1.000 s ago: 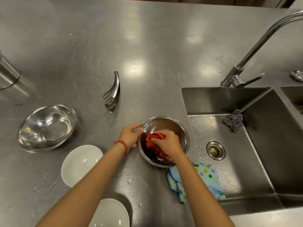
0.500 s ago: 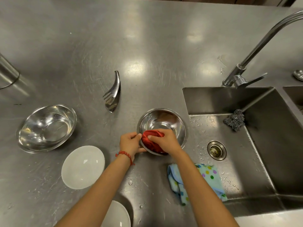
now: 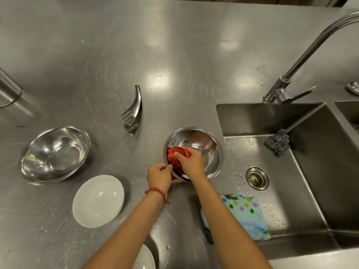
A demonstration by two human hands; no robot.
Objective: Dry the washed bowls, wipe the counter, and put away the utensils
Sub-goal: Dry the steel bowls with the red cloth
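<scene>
Steel counter (image 3: pixel 174 55), drying underway: left hand (image 3: pixel 159 176) pinches the round steel bowl's (image 3: pixel 211 152) near rim, right hand (image 3: pixel 191 162) presses a red cloth (image 3: pixel 175 156) inside. Next, probably sweep round the far wall.

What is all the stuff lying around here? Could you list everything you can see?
Steel bowl being dried: 1, silver, on the counter just left of the sink.
Red cloth: 1, red, inside that bowl.
Second steel bowl: 1, silver, far left of the counter.
White dishes: 2, white, near edge; one is cut off by the bottom of the frame.
Serving fork: 1, silver, middle of the counter.
Dotted cloth: 1, light blue with coloured dots, on the sink's near ledge.
Steel scourer: 1, grey, inside the sink.
Faucet: 1, silver, behind the sink.
Left hand: grips the bowl's rim; red bracelet on the wrist.
Right hand: presses the red cloth into the bowl.
</scene>
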